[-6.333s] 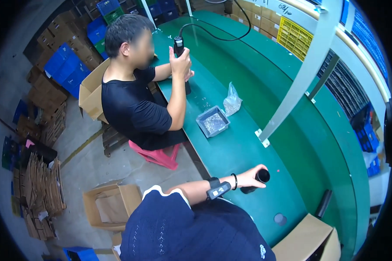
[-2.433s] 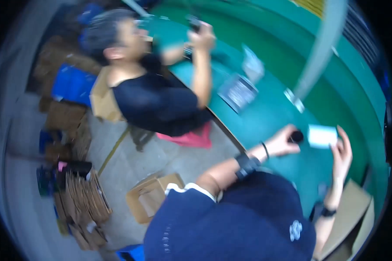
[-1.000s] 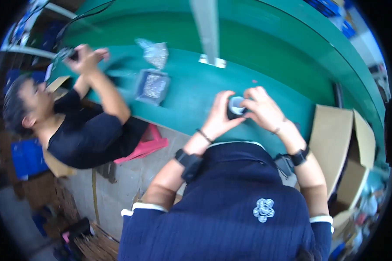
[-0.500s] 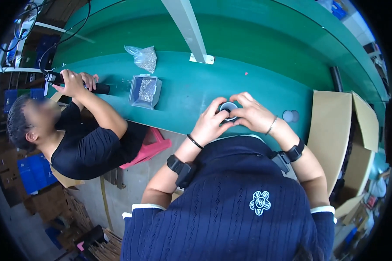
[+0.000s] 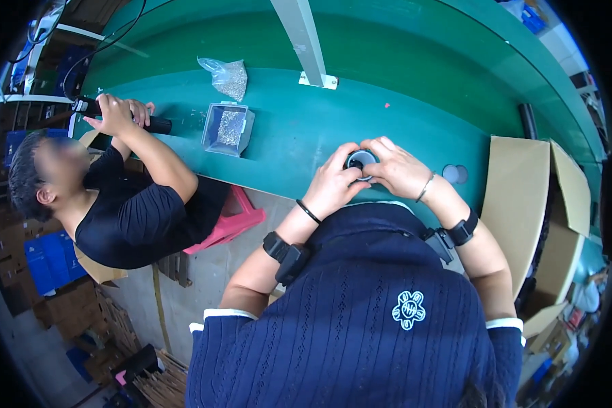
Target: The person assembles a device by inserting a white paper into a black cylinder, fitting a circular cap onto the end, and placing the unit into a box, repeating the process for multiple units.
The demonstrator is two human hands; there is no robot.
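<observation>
Close to the front edge of the green bench, both of my hands are closed round a short round tube [image 5: 366,157] with a dark rim and a pale inside. Its open end faces up, and something dark shows within. My left hand [image 5: 336,179] grips the left side, its thumb by the near rim. On the other side my right hand [image 5: 402,170] curls its fingers over the far rim, with its thumb at the opening. The tube's lower part is hidden by my hands. Two flat grey discs [image 5: 450,174] lie overlapping on the bench beside my right wrist.
A clear plastic bin [image 5: 209,144] holding small metallic pieces stands to the left, below a clear bag [image 5: 234,83] of similar pieces. Farther left a co-worker [image 5: 136,217] holds a black tool. An open cardboard box [image 5: 513,204] stands at right; a metal post [image 5: 299,41] rises behind.
The view has shifted slightly. My hands stay round the tube, with small finger movements at its rim; my right thumb has moved a little at the opening.
</observation>
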